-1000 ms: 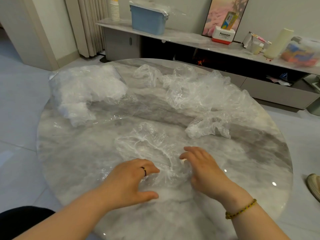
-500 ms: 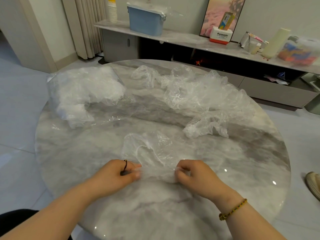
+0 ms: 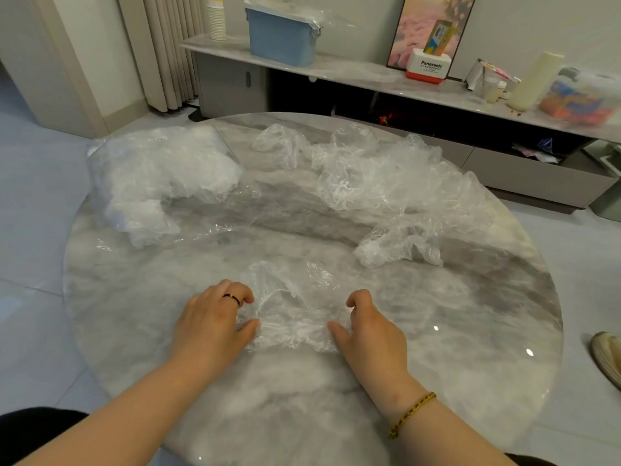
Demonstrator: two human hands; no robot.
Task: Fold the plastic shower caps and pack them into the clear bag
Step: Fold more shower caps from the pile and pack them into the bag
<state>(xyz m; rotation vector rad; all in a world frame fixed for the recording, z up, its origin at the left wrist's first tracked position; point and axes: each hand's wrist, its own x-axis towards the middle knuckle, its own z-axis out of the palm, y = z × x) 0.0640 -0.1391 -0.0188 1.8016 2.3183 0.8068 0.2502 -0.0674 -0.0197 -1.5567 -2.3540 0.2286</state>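
A clear plastic shower cap (image 3: pixel 292 311) lies crumpled on the round marble table (image 3: pixel 470 331), between my hands. My left hand (image 3: pixel 215 317) holds its left edge with curled fingers and thumb. My right hand (image 3: pixel 366 327) pinches its right edge the same way. A clear bag (image 3: pixel 158 176) stuffed with white folded caps lies at the table's far left, its mouth toward the centre. A heap of loose shower caps (image 3: pixel 386 176) covers the far right, with one separate cap (image 3: pixel 396 247) nearer me.
Behind the table runs a low marble shelf unit (image 3: pixel 369 75) carrying a blue box (image 3: pixel 282 38), paper cups, a battery box and a picture. A shoe (image 3: pixel 608 358) sits on the floor at the right. Curtains hang at the back left.
The cap was spread out under my flat hands; I gathered it into a narrower band, and my hands have now drawn slightly apart, each still holding an end.
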